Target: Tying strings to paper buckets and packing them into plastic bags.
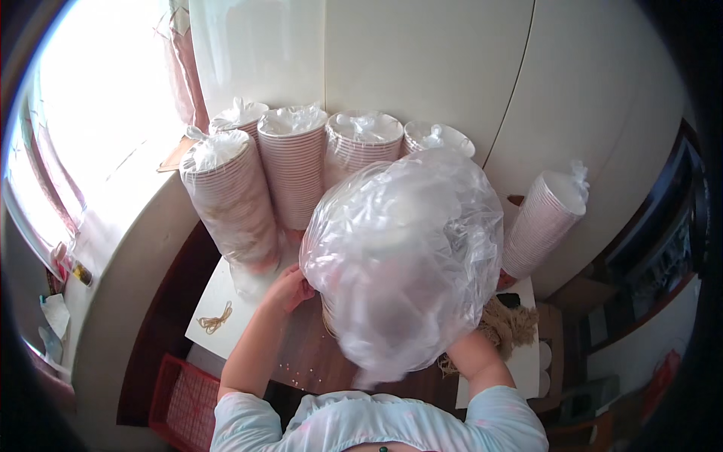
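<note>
A large, clear plastic bag (407,248) bulges in front of me, puffed out and crinkled, and covers the middle of the table. My left hand (290,288) is at its left edge, with curled fingers closed on the plastic. My right forearm (478,358) reaches up behind the bag's lower right side, where the bag hides that hand. Beyond the bag stand several tall stacks of paper bowls wrapped in knotted clear bags, among them a front-left stack (230,200) and a middle stack (294,169). What the big bag contains cannot be made out.
Another wrapped bowl stack (546,222) leans at the right. Loose tan strings (506,328) lie heaped on the right table end, with a small bundle of ties (215,319) on the left. A red plastic basket (184,403) is below left. A wall (422,68) rises behind.
</note>
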Available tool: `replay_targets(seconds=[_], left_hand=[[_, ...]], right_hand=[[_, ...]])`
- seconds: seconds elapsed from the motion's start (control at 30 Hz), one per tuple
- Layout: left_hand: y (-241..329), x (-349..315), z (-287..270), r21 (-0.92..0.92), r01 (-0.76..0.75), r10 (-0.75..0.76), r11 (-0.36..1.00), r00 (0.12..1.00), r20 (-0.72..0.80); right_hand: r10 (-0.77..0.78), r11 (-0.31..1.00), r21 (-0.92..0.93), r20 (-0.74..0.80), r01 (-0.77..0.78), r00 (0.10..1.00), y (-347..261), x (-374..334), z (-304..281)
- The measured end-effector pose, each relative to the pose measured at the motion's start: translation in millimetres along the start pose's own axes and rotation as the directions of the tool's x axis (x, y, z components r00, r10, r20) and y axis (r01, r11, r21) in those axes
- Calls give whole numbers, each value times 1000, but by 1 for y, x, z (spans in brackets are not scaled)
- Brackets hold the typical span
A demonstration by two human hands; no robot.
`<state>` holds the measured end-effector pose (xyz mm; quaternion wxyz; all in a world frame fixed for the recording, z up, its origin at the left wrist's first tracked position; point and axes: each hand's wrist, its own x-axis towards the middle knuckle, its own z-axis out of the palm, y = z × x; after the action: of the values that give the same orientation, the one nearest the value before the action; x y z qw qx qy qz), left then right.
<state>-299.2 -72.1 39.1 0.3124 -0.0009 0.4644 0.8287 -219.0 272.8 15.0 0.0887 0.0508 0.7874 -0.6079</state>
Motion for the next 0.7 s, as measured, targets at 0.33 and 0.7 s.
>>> replay_targets(seconds=[0.33,0.7], left_hand=[[-25,-17,-2,734,-345,469,585,882,40],[-84,3,-69,400,-191,274,897,948,-163]], right_hand=[[10,942,-336,-24,-18,1000,48,4,13],[1,763,-644,-87,-56,996,87,28,52]])
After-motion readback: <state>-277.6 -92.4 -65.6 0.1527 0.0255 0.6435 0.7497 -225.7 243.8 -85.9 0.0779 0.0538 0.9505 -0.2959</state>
